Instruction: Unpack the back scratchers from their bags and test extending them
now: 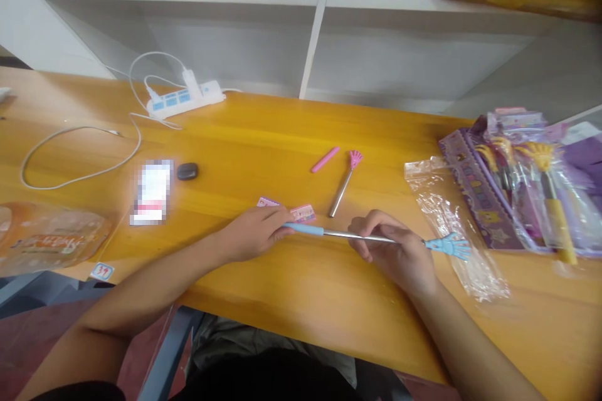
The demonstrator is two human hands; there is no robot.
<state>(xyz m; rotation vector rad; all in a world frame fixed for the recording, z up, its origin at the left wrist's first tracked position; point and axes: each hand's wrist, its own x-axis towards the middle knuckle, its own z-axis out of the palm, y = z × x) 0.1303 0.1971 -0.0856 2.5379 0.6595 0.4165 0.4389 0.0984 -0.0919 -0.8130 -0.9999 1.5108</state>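
Observation:
I hold a blue telescopic back scratcher (338,235) level above the wooden table (263,138). My left hand (254,235) is closed on its blue handle end. My right hand (397,254) is closed round the metal rod, just left of the blue hand-shaped head (451,244). A pink back scratcher (345,178) with a metal rod lies just beyond, and its pink handle sleeve (325,160) lies apart to its left. Two small pink cards (286,210) lie under my left fingers.
A clear plastic bag (446,219) lies right of my hands. A purple display box of packaged scratchers (517,182) stands at the right. A white power strip with cables (185,97), a small dark object (187,170) and a packet (47,238) are on the left. White shelving rises behind.

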